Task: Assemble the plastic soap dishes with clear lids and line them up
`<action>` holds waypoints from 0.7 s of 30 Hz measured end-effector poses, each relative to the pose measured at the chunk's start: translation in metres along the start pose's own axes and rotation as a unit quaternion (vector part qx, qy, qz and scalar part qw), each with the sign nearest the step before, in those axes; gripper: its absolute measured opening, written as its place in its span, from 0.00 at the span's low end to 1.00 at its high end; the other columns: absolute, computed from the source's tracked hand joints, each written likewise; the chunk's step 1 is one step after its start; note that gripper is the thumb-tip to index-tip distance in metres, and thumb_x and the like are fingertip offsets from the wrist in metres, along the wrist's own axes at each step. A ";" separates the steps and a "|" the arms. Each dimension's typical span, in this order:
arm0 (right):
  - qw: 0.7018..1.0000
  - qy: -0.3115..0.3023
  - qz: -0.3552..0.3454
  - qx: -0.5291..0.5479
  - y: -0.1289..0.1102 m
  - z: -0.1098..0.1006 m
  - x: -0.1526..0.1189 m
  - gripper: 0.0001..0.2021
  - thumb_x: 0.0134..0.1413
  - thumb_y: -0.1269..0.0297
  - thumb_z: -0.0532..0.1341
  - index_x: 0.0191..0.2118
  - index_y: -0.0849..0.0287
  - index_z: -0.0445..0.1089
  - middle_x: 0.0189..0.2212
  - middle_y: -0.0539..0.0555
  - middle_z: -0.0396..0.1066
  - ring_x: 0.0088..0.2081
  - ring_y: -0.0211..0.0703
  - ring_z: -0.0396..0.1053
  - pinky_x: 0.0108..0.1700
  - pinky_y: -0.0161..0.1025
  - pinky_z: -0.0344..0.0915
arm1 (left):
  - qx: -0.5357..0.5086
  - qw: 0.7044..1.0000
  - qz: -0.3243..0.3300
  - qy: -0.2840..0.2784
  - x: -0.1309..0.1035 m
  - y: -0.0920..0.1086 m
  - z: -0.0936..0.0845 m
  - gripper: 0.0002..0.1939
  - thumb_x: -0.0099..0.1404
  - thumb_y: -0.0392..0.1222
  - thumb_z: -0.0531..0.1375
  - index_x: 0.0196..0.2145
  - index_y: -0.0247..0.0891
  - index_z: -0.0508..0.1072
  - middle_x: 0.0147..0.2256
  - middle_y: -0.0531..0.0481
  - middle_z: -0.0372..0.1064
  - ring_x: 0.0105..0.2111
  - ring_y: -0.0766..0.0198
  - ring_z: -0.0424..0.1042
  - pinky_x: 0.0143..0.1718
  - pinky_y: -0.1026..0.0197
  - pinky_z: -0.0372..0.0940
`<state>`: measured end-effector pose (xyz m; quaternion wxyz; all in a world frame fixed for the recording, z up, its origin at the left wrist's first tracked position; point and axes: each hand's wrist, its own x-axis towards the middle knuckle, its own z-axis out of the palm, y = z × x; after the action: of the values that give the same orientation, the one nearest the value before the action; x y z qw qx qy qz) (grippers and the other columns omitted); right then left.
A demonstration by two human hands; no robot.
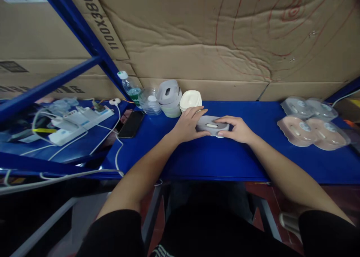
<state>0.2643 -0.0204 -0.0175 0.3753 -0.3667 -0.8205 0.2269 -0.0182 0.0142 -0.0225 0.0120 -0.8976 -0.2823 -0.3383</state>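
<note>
A small grey plastic container (208,120) with an oval opening in its top sits between my hands on the blue shelf. A short white piece lies across that opening. My left hand (187,125) closes round its left side, thumb along the near edge, one or more fingers lifted over the far corner. From the other end, my right hand (237,129) grips it between thumb and fingers. Just behind my left hand are stacked cream lids or containers (191,99). Beside those stands a stack of grey and pale containers (169,96). The grey container's underside is hidden.
Clear double-cup packs (299,130) lie at the right end of the shelf (213,159). To the left are a bottle (131,89), a clear plastic tub (149,104), a black phone (131,124), a power strip (80,124) and loose white cables. Cardboard (197,58) closes off the back.
</note>
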 end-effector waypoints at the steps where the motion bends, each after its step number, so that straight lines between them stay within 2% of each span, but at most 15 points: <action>1: 1.000 0.005 0.002 0.011 -0.001 0.001 0.000 0.23 0.53 0.44 0.75 0.51 0.50 0.83 0.51 0.57 0.83 0.53 0.56 0.81 0.58 0.56 0.75 | -0.002 1.000 -0.001 -0.007 0.000 -0.002 -0.001 0.50 0.63 0.73 0.66 0.70 0.37 0.64 0.66 0.30 0.66 0.65 0.38 0.67 0.67 0.36 0.62; 7: 0.993 0.063 0.026 0.095 -0.005 0.000 0.003 0.16 0.50 0.45 0.77 0.39 0.49 0.85 0.44 0.55 0.85 0.46 0.54 0.83 0.55 0.55 0.77 | 0.002 0.999 0.007 -0.035 0.000 -0.003 -0.003 0.57 0.57 0.75 0.69 0.73 0.39 0.61 0.68 0.30 0.64 0.67 0.37 0.65 0.68 0.35 0.61; 11: 0.982 0.133 0.058 0.124 -0.003 -0.004 0.004 0.20 0.49 0.37 0.75 0.34 0.50 0.84 0.40 0.56 0.85 0.42 0.54 0.83 0.48 0.53 0.79 | 0.011 0.999 0.037 -0.016 0.000 -0.003 -0.002 0.63 0.57 0.74 0.70 0.75 0.35 0.53 0.68 0.27 0.62 0.67 0.36 0.64 0.68 0.35 0.61; 13: 0.970 0.174 0.093 0.140 0.002 -0.005 0.004 0.27 0.49 0.30 0.70 0.32 0.51 0.82 0.33 0.56 0.84 0.36 0.55 0.82 0.40 0.53 0.79 | 0.022 0.999 0.045 0.003 0.000 -0.004 -0.002 0.57 0.63 0.68 0.69 0.76 0.36 0.51 0.68 0.28 0.63 0.67 0.38 0.65 0.67 0.36 0.62; 16: 0.951 0.206 0.152 0.173 0.011 -0.006 0.004 0.39 0.56 0.19 0.54 0.35 0.54 0.82 0.26 0.59 0.81 0.32 0.59 0.81 0.31 0.54 0.77 | 0.049 0.996 0.079 0.016 0.001 -0.004 -0.004 0.41 0.73 0.56 0.64 0.75 0.44 0.54 0.68 0.34 0.65 0.65 0.44 0.69 0.63 0.41 0.68; 19: 0.955 0.188 0.169 0.155 0.013 -0.011 0.005 0.51 0.58 0.17 0.38 0.49 0.55 0.82 0.34 0.65 0.83 0.40 0.66 0.83 0.34 0.60 0.79 | 0.062 0.988 0.141 0.033 0.002 0.001 -0.008 0.34 0.75 0.55 0.63 0.72 0.48 0.59 0.67 0.36 0.66 0.63 0.47 0.72 0.57 0.45 0.72; 21: 0.961 0.168 0.174 0.131 0.010 -0.016 0.006 0.54 0.55 0.16 0.35 0.54 0.54 0.80 0.40 0.68 0.83 0.45 0.70 0.81 0.37 0.63 0.79 | 0.069 0.982 0.170 0.050 0.003 0.005 -0.011 0.30 0.76 0.54 0.62 0.71 0.49 0.62 0.67 0.36 0.67 0.61 0.49 0.74 0.54 0.47 0.74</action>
<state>0.2781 -0.0077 -0.0119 0.5067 -0.4846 -0.6324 0.3295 -0.0199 0.0088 -0.0116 0.1453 -0.9114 -0.1478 -0.3557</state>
